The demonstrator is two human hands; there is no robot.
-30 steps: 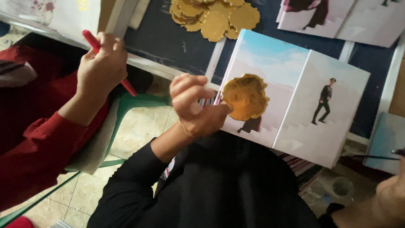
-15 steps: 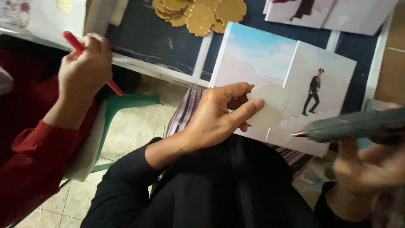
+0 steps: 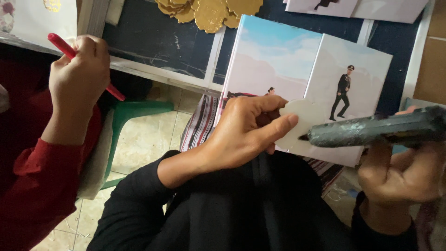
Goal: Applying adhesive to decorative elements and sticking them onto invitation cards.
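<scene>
The dark worktop (image 3: pixel 158 42) carries, at its near edge, an open folded card (image 3: pixel 297 69) printed with a pale sky and small walking figures, part of it overhanging toward the person. At the far edge lies a heap of gold scalloped paper discs (image 3: pixel 209 11). The grey, glue-crusted hot glue gun (image 3: pixel 376 130) is clasped in the right hand (image 3: pixel 399 176), its grip closed around the handle, nozzle touching the white scalloped disc (image 3: pixel 304 125). The left hand (image 3: pixel 246 132) pinches that disc, white back upward, over the card's near edge. Glue is apparently only now going on (none is visible yet); pressing the disc to the card seems still undone. At the worktop's left edge, a co-worker's red-sleeved hand (image 3: pixel 79 76) holds a red pen (image 3: pixel 65 46).
</scene>
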